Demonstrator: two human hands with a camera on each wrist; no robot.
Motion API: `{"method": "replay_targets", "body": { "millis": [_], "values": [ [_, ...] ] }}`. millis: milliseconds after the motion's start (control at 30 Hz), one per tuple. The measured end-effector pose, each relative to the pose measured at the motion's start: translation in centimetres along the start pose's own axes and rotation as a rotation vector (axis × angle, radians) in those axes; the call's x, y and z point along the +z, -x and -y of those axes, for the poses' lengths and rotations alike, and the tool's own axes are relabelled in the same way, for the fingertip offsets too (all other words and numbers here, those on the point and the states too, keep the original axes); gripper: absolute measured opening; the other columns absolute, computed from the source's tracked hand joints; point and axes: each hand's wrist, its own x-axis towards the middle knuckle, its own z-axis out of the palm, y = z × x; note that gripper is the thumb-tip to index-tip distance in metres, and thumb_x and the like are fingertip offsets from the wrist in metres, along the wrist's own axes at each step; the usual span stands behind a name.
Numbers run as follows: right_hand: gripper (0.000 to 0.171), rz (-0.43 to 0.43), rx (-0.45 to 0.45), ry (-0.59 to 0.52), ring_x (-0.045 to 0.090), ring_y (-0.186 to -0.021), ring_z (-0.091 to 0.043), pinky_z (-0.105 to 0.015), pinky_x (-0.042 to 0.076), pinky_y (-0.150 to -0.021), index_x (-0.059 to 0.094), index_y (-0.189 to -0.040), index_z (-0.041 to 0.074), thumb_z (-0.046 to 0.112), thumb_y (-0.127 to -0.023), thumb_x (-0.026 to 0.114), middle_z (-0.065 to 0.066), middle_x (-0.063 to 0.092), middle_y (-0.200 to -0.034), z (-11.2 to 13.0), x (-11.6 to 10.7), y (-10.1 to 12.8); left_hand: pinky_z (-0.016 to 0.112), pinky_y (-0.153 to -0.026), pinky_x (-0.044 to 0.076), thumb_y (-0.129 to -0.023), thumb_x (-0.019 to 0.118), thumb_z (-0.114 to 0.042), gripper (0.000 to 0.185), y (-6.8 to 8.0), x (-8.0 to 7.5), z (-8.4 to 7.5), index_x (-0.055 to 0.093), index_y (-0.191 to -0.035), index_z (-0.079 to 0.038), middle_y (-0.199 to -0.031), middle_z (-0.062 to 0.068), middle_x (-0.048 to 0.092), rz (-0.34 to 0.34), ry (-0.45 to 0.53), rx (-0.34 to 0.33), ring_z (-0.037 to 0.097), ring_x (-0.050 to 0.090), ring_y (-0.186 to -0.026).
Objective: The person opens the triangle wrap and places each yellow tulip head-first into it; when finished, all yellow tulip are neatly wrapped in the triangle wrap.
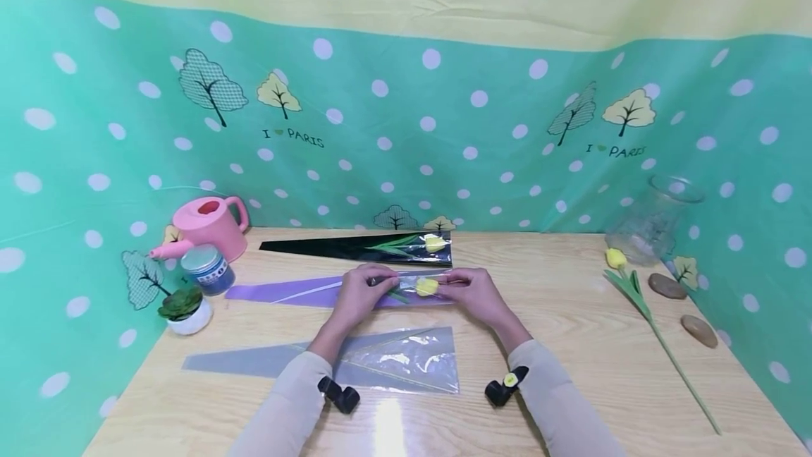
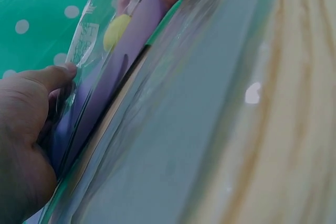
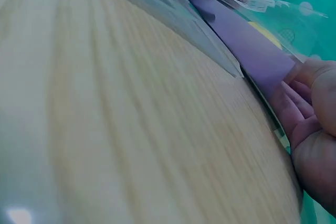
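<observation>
A purple flower sleeve (image 1: 285,293) lies across the middle of the wooden table (image 1: 571,372), with a yellow tulip bud (image 1: 426,287) inside its clear wide end. My left hand (image 1: 379,286) pinches the sleeve's film just left of the bud. My right hand (image 1: 452,282) holds the sleeve's open edge to the right of it. In the left wrist view my thumb (image 2: 58,74) presses the clear film over the purple sleeve (image 2: 105,87), with the bud (image 2: 116,31) beyond. In the right wrist view curled fingers (image 3: 304,108) grip the purple sleeve (image 3: 247,40).
A black sleeve (image 1: 330,248) holding another tulip lies behind, and a grey sleeve (image 1: 380,358) lies in front. A loose tulip (image 1: 634,295), glass vase (image 1: 653,221) and two stones (image 1: 698,330) sit right. A pink watering can (image 1: 209,224), blue jar (image 1: 208,268) and small succulent (image 1: 182,305) stand left.
</observation>
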Motion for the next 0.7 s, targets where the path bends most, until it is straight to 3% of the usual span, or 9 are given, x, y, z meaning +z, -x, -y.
{"method": "replay_targets", "body": {
  "millis": [200, 367, 700],
  "values": [
    [0.02, -0.094, 0.01, 0.042, 0.073, -0.089, -0.014, -0.022, 0.061, -0.082, 0.077, -0.109, 0.006, 0.007, -0.089, 0.078, -0.012, 0.078, -0.105, 0.3, -1.4, 1.1, 0.046, -0.108, 0.051, -0.088, 0.083, -0.02, 0.011, 0.0, 0.1, 0.0, 0.084, -0.099, -0.02, -0.109, 0.0, 0.078, 0.0, -0.022, 0.015, 0.024, 0.071, -0.113],
    [0.021, -0.147, -0.012, 0.056, 0.07, -0.089, -0.011, -0.018, 0.059, -0.081, 0.075, -0.11, 0.005, 0.008, -0.089, 0.078, -0.012, 0.076, -0.104, 0.9, -2.5, 3.5, 0.047, -0.108, 0.051, -0.087, 0.083, -0.02, 0.012, 0.0, 0.2, 0.2, 0.083, -0.1, -0.021, -0.11, -0.001, 0.078, 0.003, -0.041, 0.023, 0.024, 0.07, -0.113],
    [0.03, 0.1, -0.114, 0.174, 0.067, -0.089, -0.009, -0.021, 0.058, -0.08, 0.076, -0.115, 0.011, 0.022, -0.088, 0.082, -0.001, 0.075, -0.101, 1.2, -1.4, 9.0, 0.047, -0.109, 0.05, -0.087, 0.083, -0.02, 0.013, -0.2, 0.4, 0.2, 0.083, -0.1, -0.019, -0.11, 0.0, 0.078, -0.006, -0.067, 0.037, 0.025, 0.07, -0.114]
  ]
}}
